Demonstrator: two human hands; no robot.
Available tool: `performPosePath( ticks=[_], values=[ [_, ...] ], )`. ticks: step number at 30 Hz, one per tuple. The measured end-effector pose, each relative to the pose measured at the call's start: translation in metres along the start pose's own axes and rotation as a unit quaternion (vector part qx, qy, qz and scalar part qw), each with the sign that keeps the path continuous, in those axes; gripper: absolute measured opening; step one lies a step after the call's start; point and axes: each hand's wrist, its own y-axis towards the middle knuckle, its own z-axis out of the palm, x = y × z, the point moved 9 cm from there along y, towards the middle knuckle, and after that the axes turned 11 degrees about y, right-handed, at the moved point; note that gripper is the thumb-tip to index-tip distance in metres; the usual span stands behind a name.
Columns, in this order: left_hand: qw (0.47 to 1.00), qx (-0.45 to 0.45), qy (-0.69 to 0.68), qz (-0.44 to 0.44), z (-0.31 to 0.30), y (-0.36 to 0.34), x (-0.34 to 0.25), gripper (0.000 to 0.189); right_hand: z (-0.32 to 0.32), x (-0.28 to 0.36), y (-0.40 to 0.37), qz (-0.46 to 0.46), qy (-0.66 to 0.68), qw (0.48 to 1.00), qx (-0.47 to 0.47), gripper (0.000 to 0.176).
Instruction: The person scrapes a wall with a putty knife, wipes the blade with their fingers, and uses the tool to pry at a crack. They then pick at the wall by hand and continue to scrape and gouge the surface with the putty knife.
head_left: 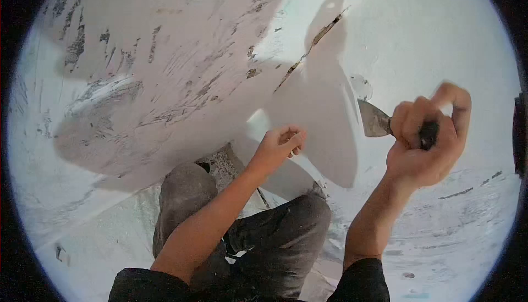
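One wide wall (451, 38), pale and scuffed, is filling most of the view, a split (320, 36) running aslant through its upper part. Two dark-clad legs (280, 230) are bending in front of it, knees up, presumably bringing the person low and close enough for both hands to be reaching it. A long shadow (330, 120) is lying between the hands, probably because light is coming from behind the person

The right hand (429, 134) is holding a scraper (375, 119) out at the right, its fingers wrapping tightly round the dark handle while one finger is crooking away from the rest. This fist grip is likely giving firm control, and the blade is pointing leftward, perhaps so that its broad edge is meeting the wall; whether it is touching, I cannot tell

The left hand (283, 143) is hanging nearer the middle, seemingly empty, fingers curling loosely inward, maybe for balance or simply to be staying clear of the blade. Smallest, a chipped patch (361, 86) is showing just above the blade
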Motion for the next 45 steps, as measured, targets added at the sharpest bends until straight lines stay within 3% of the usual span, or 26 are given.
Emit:
performPosePath(
  ticks=[1,5,7,8,11,13,15,16,19,24,28,31,33,35,36,37,39,41,45],
  values=[
    [1.0,0.008,0.005,0.006,0.001,0.001,0.0,0.028,0.016,0.004,0.003,-0.012,0.005,0.998,0.059,0.022],
    [0.999,0.017,0.004,0.03,0.002,0.003,0.0,0.026,0.022,0.008,0.006,-0.032,-0.052,0.997,0.051,0.029],
    [0.999,0.016,0.005,0.033,0.001,0.003,-0.001,0.026,0.03,-0.006,0.01,-0.048,-0.063,0.986,0.144,0.033],
    [0.999,0.015,0.007,0.036,0.0,0.003,-0.002,0.026,0.031,-0.011,0.012,0.001,-0.012,0.99,0.14,0.034],
    [1.0,0.012,0.011,0.021,-0.001,0.004,-0.001,0.026,0.027,-0.004,0.011,-0.04,0.041,0.983,0.173,0.04],
    [0.999,0.01,-0.001,0.036,-0.002,0.007,0.0,0.026,0.029,-0.004,0.007,-0.061,0.017,0.983,0.169,0.04],
    [0.998,0.013,-0.012,0.053,-0.001,0.007,-0.001,0.026,0.04,-0.013,0.008,-0.049,-0.139,0.983,0.105,0.044],
    [0.999,0.016,-0.005,0.044,0.0,0.007,0.0,0.025,0.044,-0.013,0.009,-0.068,-0.142,0.978,0.138,0.043],
    [0.999,0.022,0.001,0.032,0.0,0.005,0.001,0.024,0.041,0.006,0.014,-0.041,-0.021,0.993,0.108,0.044],
    [0.998,0.021,0.012,0.051,-0.001,0.005,-0.005,0.024,0.042,-0.027,0.02,-0.059,-0.085,0.989,0.109,0.026],
    [0.999,0.021,0.001,0.046,-0.004,0.003,-0.006,0.025,0.042,0.007,0.029,-0.084,-0.009,0.993,0.08,0.022],
    [0.998,0.023,0.002,0.05,-0.004,0.004,-0.007,0.025,0.04,-0.018,0.028,-0.079,-0.094,0.987,0.108,0.022],
    [0.999,0.016,0.005,0.052,-0.007,0.007,-0.008,0.024,0.041,-0.014,0.03,-0.097,-0.082,0.986,0.106,0.021],
    [0.999,0.019,0.001,0.041,-0.005,0.004,-0.005,0.024,0.039,0.005,0.033,-0.111,-0.025,0.99,0.083,0.019],
    [0.999,0.021,-0.001,0.04,-0.004,0.004,-0.004,0.024,0.042,0.011,0.034,-0.079,0.054,0.989,0.115,0.018],
    [0.999,0.018,-0.001,0.048,-0.006,0.004,-0.006,0.024,0.04,0.002,0.033,-0.078,0.053,0.989,0.116,0.018],
    [0.998,0.017,-0.001,0.06,-0.005,0.003,-0.01,0.024,0.033,-0.017,0.029,-0.107,-0.108,0.985,0.084,0.02],
    [0.999,0.015,0.003,0.041,-0.007,0.005,-0.008,0.024,0.043,-0.008,0.03,-0.113,-0.111,0.98,0.123,0.022],
    [0.998,0.027,-0.013,0.05,-0.005,0.005,-0.005,0.024,0.038,0.008,0.027,-0.071,0.035,0.995,0.06,0.021]
  ],
)
